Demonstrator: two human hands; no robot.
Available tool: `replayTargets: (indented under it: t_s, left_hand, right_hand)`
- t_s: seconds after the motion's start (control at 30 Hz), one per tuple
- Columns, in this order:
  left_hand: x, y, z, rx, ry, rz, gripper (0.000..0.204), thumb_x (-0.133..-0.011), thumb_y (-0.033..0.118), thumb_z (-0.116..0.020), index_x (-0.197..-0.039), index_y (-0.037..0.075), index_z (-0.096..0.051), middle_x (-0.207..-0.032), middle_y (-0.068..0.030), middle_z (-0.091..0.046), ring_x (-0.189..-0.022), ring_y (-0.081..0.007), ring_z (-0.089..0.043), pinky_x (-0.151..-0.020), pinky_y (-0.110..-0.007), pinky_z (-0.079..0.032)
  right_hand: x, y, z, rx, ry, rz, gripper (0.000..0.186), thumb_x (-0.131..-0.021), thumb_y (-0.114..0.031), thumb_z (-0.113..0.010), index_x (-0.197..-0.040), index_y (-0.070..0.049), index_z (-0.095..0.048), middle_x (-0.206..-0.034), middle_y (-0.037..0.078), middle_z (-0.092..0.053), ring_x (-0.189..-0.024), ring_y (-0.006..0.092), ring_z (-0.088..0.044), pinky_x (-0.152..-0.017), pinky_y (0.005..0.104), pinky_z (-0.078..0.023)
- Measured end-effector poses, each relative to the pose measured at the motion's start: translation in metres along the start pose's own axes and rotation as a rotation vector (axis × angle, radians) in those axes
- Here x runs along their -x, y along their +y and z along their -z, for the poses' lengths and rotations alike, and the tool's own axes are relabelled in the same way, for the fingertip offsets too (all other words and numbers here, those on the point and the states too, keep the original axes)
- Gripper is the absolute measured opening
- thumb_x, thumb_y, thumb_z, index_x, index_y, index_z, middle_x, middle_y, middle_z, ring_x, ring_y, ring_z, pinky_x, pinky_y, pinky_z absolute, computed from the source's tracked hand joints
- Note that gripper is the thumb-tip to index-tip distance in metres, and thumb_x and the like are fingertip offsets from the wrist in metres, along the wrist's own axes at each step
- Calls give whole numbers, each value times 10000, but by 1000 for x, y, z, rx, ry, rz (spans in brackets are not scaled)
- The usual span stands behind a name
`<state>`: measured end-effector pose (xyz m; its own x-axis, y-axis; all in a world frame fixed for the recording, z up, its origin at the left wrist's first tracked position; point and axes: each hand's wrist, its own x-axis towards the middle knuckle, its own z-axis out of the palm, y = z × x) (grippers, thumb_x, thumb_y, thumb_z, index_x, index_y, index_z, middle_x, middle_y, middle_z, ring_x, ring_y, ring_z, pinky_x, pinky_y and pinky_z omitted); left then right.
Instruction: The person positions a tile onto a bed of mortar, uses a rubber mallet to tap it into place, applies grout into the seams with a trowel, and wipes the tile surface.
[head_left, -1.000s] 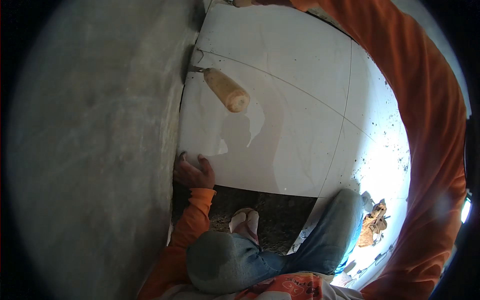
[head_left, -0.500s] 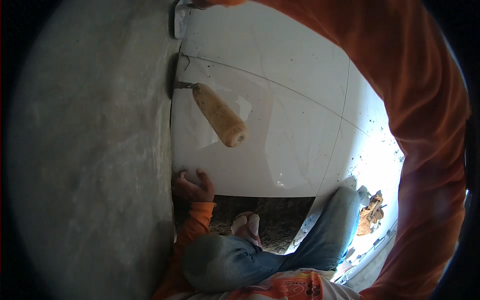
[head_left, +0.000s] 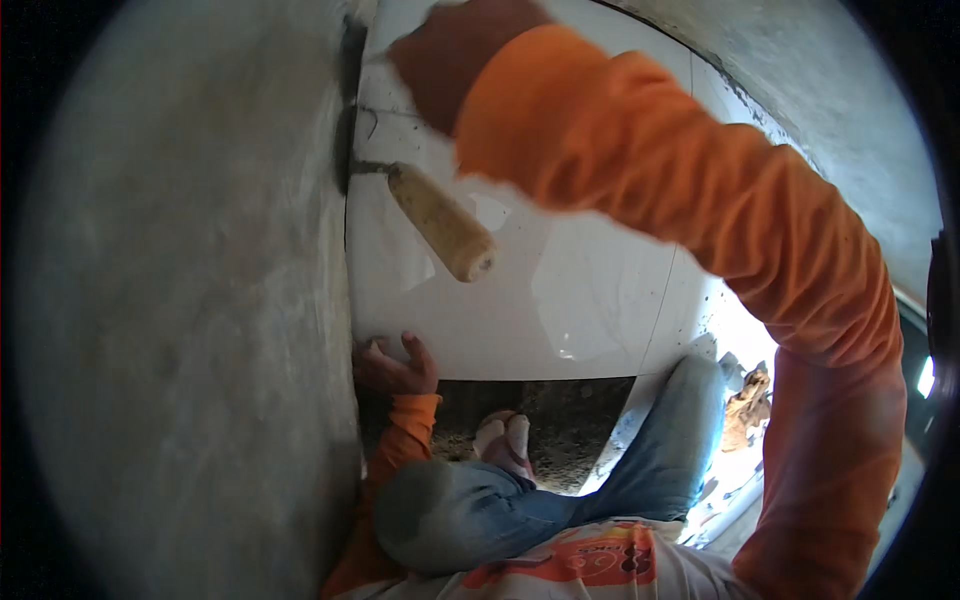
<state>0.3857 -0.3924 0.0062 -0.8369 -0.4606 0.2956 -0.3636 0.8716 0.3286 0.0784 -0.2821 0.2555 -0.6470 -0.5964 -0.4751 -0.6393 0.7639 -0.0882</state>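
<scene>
A large glossy white tile [head_left: 560, 300] lies on the floor against a grey cement wall [head_left: 180, 300]. My left hand [head_left: 395, 365] hooks its fingers over the tile's near-left corner, beside the wall. My right arm in an orange sleeve reaches across the tile, and my right hand [head_left: 450, 60] hovers over the far-left part near the wall. The hand is blurred and shows only its back, so its grip is unclear. A trowel with a wooden handle [head_left: 440, 222] has its metal end in the gap at the wall, its handle slanting out over the tile.
A strip of dark bare mortar bed [head_left: 560, 410] lies below the tile's near edge, with my foot [head_left: 503, 440] on it and my bent knee [head_left: 440, 510] in jeans in front. Brown rubble [head_left: 745, 405] sits at the right. Another white tile [head_left: 700, 310] adjoins on the right.
My right arm has swung lower and nearer across the tile, its hand coming back from the far corner toward the trowel. My left hand stays on the tile corner. The trowel has not shifted.
</scene>
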Motion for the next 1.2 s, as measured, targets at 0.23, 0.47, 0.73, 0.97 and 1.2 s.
replayTargets:
  t_s: [0.23,0.47,0.73,0.97,1.2]
  left_hand:
    - [2,-6,-2,-12,-80,56,401,-831,434,-535,-851,45,-437,-854,-159,-443,-833,-375,-429,-734,-489,-319]
    - [4,-3,0,18,-10,29,415,-838,460,-511,-845,50,-447,-849,-166,-445,-815,-376,-434,-728,-483,-325]
    - [12,-23,-4,46,-37,134,543,-852,549,-449,-828,7,-473,-817,-182,-468,-788,-372,-457,-701,-479,-354]
    - [8,-12,14,-109,-253,139,552,-840,526,-419,-866,-20,-494,-870,-197,-485,-812,-372,-471,-723,-471,-371]
    - [0,-8,25,-83,-333,102,507,-835,464,-452,-904,-35,-508,-902,-208,-497,-852,-378,-471,-765,-477,-370]
  right_hand:
    - [7,-17,-61,-80,181,31,174,-810,-160,-543,-876,-44,-654,-963,121,-626,-943,266,-605,-733,350,-534]
    - [11,1,-64,-76,160,-97,231,-729,-156,-667,-955,-106,-677,-989,80,-657,-967,273,-618,-774,379,-523]
    - [15,33,-87,-152,239,-55,204,-810,-172,-556,-972,-70,-625,-904,112,-652,-852,278,-636,-719,384,-522]
    - [7,9,-58,-163,-159,-23,447,-837,-203,-550,-1270,-148,-452,-1067,139,-607,-858,300,-636,-746,390,-521]
    - [12,10,-37,-146,-266,-34,501,-873,-230,-489,-1353,-217,-350,-1025,145,-597,-855,315,-623,-767,412,-511]
